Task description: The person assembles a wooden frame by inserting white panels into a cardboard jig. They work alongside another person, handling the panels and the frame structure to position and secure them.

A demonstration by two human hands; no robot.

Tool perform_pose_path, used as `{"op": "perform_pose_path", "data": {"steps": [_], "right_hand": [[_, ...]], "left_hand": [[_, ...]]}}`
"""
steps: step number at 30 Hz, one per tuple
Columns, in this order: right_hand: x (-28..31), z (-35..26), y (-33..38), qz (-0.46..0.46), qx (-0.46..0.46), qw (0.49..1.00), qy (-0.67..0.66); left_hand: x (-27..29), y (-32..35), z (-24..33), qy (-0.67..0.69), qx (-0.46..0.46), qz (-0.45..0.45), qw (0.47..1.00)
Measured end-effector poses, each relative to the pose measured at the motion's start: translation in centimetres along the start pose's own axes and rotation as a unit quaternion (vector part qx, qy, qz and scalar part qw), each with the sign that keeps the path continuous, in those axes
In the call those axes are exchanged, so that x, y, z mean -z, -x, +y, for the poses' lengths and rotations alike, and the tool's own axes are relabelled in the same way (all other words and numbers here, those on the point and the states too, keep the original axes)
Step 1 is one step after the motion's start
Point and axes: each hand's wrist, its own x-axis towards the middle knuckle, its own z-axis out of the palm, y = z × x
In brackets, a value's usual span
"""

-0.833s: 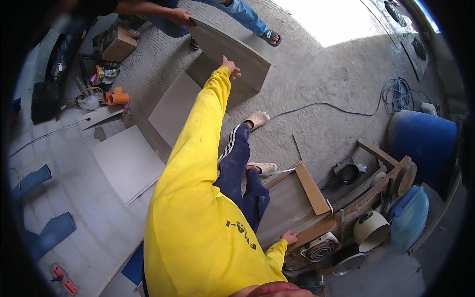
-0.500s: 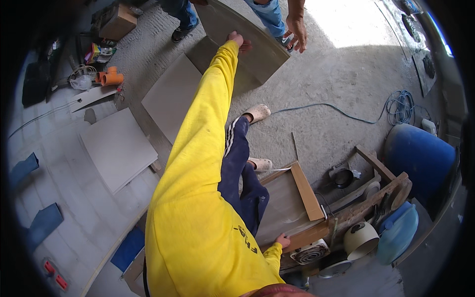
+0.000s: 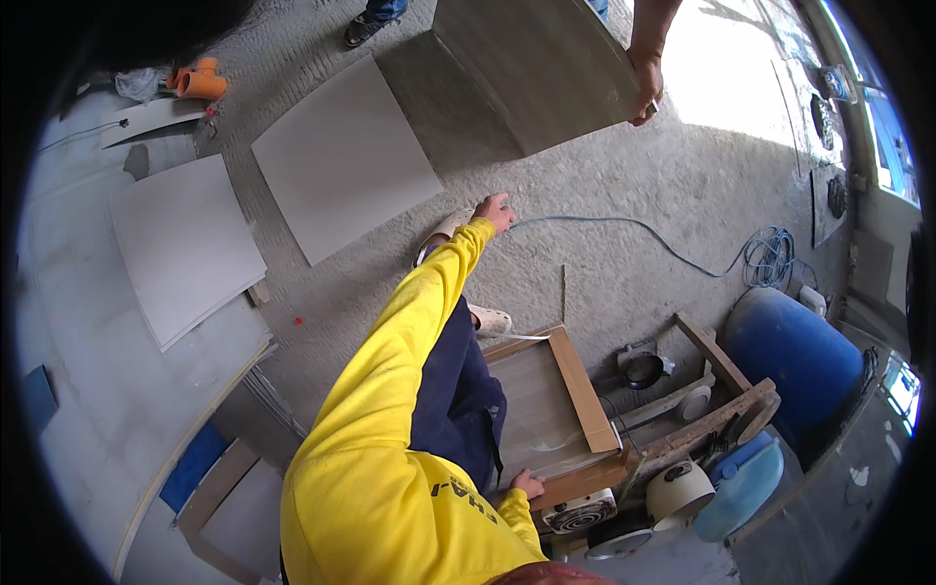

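Observation:
My left hand point(image 3: 494, 212) reaches out over the concrete floor, fingers slightly bent and apart, holding nothing. It is near my light clog, below a large grey-brown sheet point(image 3: 531, 68). Another person's hand point(image 3: 645, 90) grips that sheet's right edge. Close to my body, my right hand point(image 3: 527, 484) is closed on the edge of a wood-edged panel point(image 3: 522, 405), at its near corner. Brown wooden strips point(image 3: 580, 390) run along the panel's sides. My palm and some fingertips are hidden.
A pale sheet point(image 3: 341, 161) lies on the floor; stacked sheets point(image 3: 190, 239) lie farther left. At right are a blue barrel point(image 3: 795, 341), a coiled blue cable point(image 3: 770, 258), a pan point(image 3: 643, 370), a cream pot point(image 3: 680, 492) and an electric hotplate point(image 3: 580, 512). Orange pipe fittings point(image 3: 202, 80) sit at upper left.
My left hand has let go of the grey-brown sheet and drawn back toward me. The other person has moved the sheet farther off and up, now gripping its right edge. My right hand stays at the panel.

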Motion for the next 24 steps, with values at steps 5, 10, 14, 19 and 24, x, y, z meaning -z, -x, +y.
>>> {"op": "perform_pose_path", "data": {"steps": [5,10,14,19,24], "right_hand": [[0.2,-1.8,1.0,0.034,-0.050,0.998,0.006],[-0.2,-3.9,1.6,0.074,-0.127,0.989,0.004],[-0.4,-3.3,0.6,0.091,-0.091,0.992,-0.012],[-1.7,-3.2,1.6,0.134,-0.101,0.986,-0.003],[-3.2,-5.0,3.9,0.122,-0.173,0.976,0.053]], "left_hand": [[-0.5,-1.3,-7.7,-0.070,0.012,-0.018,0.997],[1.6,-6.2,-1.9,0.040,-0.021,-0.001,0.999],[6.7,-12.9,15.0,-0.033,-0.245,0.096,0.964],[9.8,-14.0,26.1,-0.015,-0.262,0.291,0.920],[6.6,-4.4,13.7,0.358,-0.139,0.178,0.906]]}}
